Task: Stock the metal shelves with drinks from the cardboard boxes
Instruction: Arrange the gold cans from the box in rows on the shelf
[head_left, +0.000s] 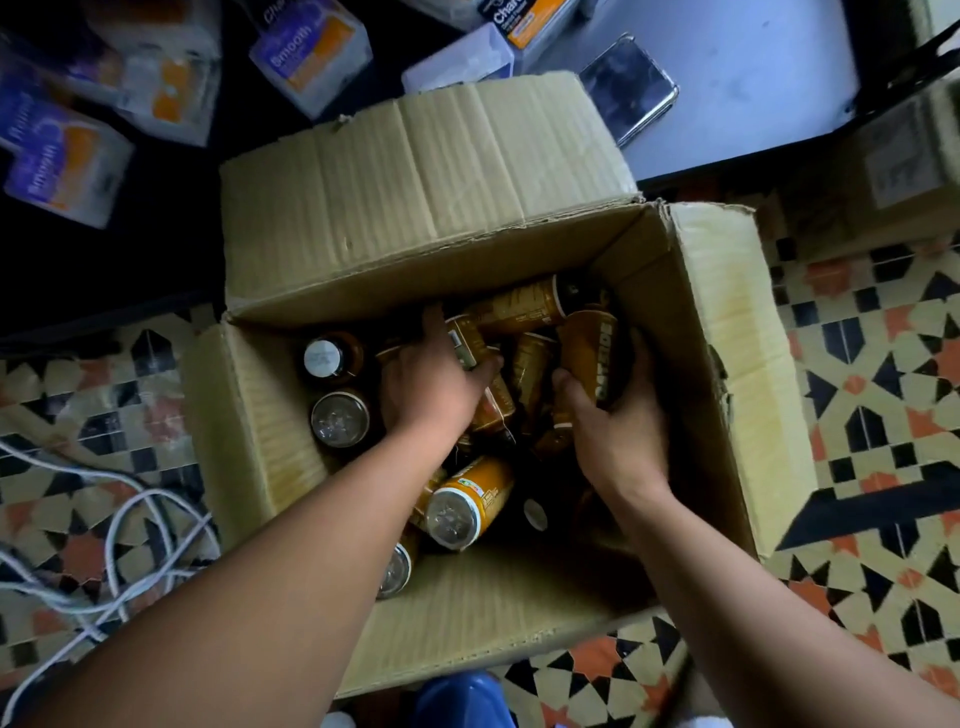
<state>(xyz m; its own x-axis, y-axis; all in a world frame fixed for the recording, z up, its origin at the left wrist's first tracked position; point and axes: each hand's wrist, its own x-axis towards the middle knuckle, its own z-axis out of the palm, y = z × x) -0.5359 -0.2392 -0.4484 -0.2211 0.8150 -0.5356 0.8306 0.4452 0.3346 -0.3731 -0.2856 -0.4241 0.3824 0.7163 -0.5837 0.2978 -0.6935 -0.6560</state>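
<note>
Box: the cardboard box (727, 364) stood on the tiled floor (857, 364) with its flaps open and cans jumbled inside; no metal shelves were in view.
Right grip: the right grip (613, 431) was wrapped round the near end of the lettered can (595, 353), close to the box's right wall.
Left grip: the left grip (431, 379) was curled over the barcode can (464, 345) mid-box, thumb round its side.
Axis: the lettered can ran from the palm toward the far wall, tilted; the barcode can's axis was mostly hidden.
Next move: with both cans seemingly in hand, a lift clear of the far flap (415, 171) looked likely.
Spare: two upright cans (340, 418) stood by the left wall, nearer the left grip.
</note>
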